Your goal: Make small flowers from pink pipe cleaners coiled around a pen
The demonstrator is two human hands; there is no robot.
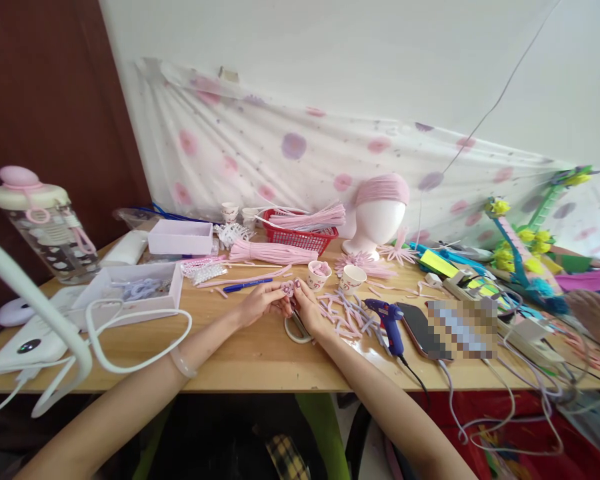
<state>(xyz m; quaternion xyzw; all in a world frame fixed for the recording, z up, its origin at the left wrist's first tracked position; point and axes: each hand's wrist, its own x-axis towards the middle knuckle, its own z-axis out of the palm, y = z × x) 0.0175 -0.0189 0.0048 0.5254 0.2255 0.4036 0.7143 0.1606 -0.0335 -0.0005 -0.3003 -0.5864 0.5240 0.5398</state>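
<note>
My left hand [260, 303] and my right hand [307, 308] meet above the middle of the table. Between their closed fingertips is a small pink looped piece [287, 288], apparently bent from chenille stem; the fingers partly cover it. Scissors [297, 331] lie just under my hands, partly hidden by them. Close to my right hand are a paper cup holding pink pieces [320, 275], a second paper cup [353, 279] and many cut pink and lilac chenille stems [343, 313]. A blue pen [249, 285] lies beyond my left hand.
Behind are a red basket of pink stems [300, 233] and a white foam head [377, 223]. To the right lie a blue glue gun [391, 325], a phone [423, 330] and cables. White boxes [130, 293], a bottle [50, 227] and a white looped cable stand left. Another person's hand [595, 320] shows at right.
</note>
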